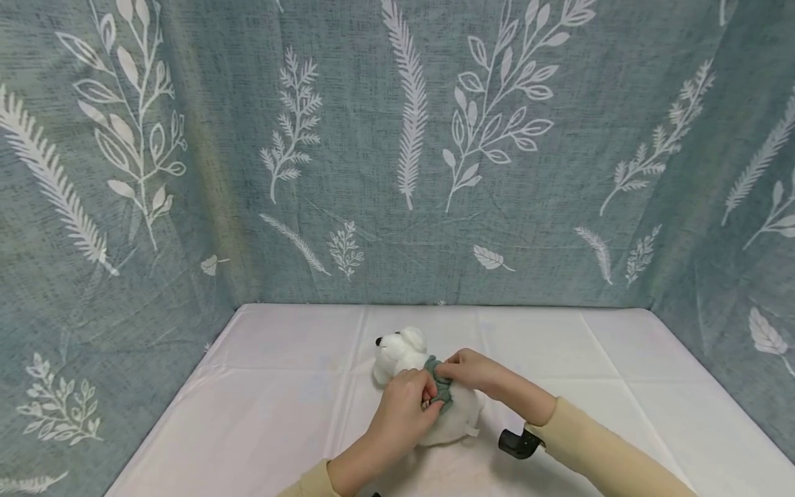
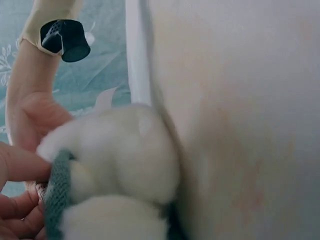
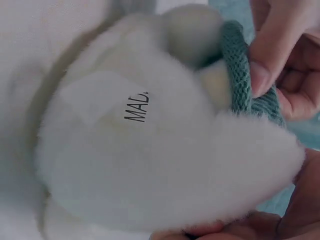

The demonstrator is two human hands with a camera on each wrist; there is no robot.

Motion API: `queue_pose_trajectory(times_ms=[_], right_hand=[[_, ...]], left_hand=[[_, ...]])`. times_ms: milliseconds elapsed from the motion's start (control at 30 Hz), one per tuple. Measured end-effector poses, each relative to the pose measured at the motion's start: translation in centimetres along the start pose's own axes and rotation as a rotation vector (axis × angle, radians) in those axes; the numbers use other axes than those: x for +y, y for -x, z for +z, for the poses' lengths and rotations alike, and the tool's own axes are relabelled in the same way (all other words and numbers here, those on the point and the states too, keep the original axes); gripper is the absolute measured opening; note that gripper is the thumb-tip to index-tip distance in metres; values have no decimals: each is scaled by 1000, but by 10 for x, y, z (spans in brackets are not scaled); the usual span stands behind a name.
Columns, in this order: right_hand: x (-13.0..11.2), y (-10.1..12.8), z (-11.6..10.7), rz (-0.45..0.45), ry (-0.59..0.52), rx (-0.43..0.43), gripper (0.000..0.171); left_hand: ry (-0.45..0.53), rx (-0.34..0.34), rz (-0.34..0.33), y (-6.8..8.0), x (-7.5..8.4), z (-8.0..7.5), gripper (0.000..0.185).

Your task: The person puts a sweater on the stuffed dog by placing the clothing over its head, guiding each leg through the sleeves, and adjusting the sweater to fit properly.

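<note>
A white plush dog (image 1: 397, 355) with a black nose sits at the middle of the table, facing left and away. Around its body is a green knitted sweater (image 1: 442, 393). My left hand (image 1: 406, 404) pinches the sweater's near edge between thumb and fingers; in the right wrist view that thumb (image 3: 260, 75) presses on the knit (image 3: 237, 70). Over the dog's back, my right hand (image 1: 475, 369) grips the sweater's upper part with bent fingers. Its fingertips are partly hidden behind the plush body (image 3: 150, 165) in the right wrist view.
A white cloth (image 1: 298, 345) with fold lines covers the table. Blue-green curtains (image 1: 373, 172) with white leaf prints stand behind and at both sides. A black wrist camera (image 1: 520, 444) sticks out from the right sleeve (image 1: 602, 442). A printed white label (image 3: 100, 97) lies on the plush.
</note>
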State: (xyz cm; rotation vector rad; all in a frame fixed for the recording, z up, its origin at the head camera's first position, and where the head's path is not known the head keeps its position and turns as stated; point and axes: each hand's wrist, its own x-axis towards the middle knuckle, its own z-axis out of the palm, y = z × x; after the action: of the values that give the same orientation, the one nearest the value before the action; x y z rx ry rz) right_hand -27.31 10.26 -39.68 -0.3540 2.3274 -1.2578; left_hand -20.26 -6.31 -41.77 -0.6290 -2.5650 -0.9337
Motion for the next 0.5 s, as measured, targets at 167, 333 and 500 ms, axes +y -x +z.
queue_pose_trajectory(times_ms=[167,333,500], right_hand=[[7,-3,-10,17,-191,-97,39],[12,-5,-15,59,-358,-168,40],[12,-6,-18,92,-408,-193,32]], left_hand=[[139,-75,-10,-1,-6,-3,18],[293,-178,-76,-1,-20,-9,15],[310,-235,-109,1,-28,-13,15]])
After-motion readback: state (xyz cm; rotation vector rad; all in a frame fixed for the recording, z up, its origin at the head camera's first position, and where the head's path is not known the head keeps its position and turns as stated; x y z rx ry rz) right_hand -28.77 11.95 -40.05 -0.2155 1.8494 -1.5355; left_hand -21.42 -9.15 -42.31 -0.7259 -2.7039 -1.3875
